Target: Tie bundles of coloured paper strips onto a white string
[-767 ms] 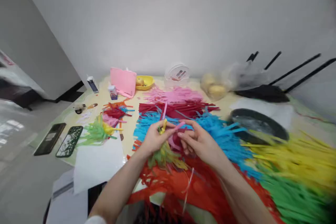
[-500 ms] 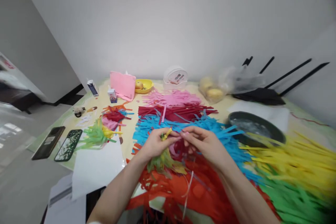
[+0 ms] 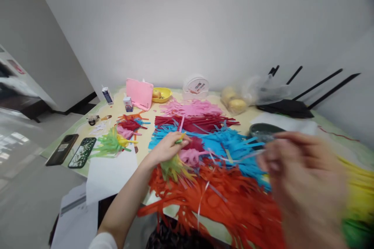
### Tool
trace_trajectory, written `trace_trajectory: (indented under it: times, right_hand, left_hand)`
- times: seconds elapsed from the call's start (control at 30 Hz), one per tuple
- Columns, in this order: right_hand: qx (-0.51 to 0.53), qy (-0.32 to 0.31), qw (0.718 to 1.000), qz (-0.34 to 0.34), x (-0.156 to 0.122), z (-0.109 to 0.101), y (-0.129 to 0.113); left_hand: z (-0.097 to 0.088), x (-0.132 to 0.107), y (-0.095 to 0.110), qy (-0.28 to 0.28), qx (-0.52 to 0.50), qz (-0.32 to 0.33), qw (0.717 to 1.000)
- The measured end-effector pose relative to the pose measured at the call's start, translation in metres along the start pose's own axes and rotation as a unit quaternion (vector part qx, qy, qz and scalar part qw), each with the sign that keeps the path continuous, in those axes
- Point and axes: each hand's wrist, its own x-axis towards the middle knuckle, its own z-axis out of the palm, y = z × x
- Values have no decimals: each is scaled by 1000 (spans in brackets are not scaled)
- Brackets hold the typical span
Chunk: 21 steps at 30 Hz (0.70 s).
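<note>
My left hand [image 3: 167, 148] is closed on the twisted top of a tissue paper tassel [image 3: 175, 168], whose yellow-green strips hang below it over the red paper. Pink tissue strips [image 3: 190, 157] bunch beside those fingers. A thin pale ribbon [image 3: 233, 160] stretches from the bunch toward my right hand [image 3: 306, 183], which is raised close to the camera and smeared by motion. Its thumb and fingers look pinched on the ribbon's end. Under both hands lie cut tissue sheets in blue [image 3: 213, 140] and red-orange [image 3: 228, 206].
A finished-looking multicoloured tassel bunch [image 3: 117, 140] and two phones [image 3: 82, 153] lie left. Behind stand a pink tablet case [image 3: 139, 92], yellow bowl [image 3: 162, 94] and white round holder [image 3: 195, 86]. A dark green bowl [image 3: 264, 127] and black router [image 3: 288, 108] are right.
My right hand has swung away to the right and toward the camera, drawing the ribbon out straight. My left hand has stayed on the tassel, shifting slightly left. The view has moved slightly.
</note>
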Motion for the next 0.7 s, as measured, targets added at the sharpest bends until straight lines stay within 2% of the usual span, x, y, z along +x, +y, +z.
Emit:
trace_trajectory:
  times: [0.07,0.17,0.23,0.3,0.33,0.4,0.47,0.53,0.63,0.7]
  right_hand:
    - [-12,-60,998,14,-4,26,1]
    - [-17,-180,983,13,-6,60,1]
    - [-15,-225,974,8,-5,73,1]
    - [-8,-235,972,1,-5,78,0]
    - [-4,-225,974,-2,-6,78,1]
    - [9,-198,980,2,-8,77,3]
    - [24,-182,983,15,-10,74,6]
    - [31,-166,985,21,-13,70,9]
    - [-13,-143,990,5,-18,62,12]
    - [-58,-163,985,-4,-23,58,11]
  left_hand:
    - [-7,-7,16,-7,34,2,999]
    - [-14,-19,38,-47,48,-15,998]
    - [-15,-26,48,-71,36,-23,997]
    - [-13,-32,53,-65,2,-34,997]
    - [-10,-34,55,-39,-22,-39,998]
    - [-3,-39,57,51,-77,-49,995]
    - [5,-43,56,153,-123,-58,979]
    - [13,-47,52,212,-169,-71,960]
    - [18,-51,45,229,-277,-108,927]
    - [19,-53,42,214,-345,-126,905]
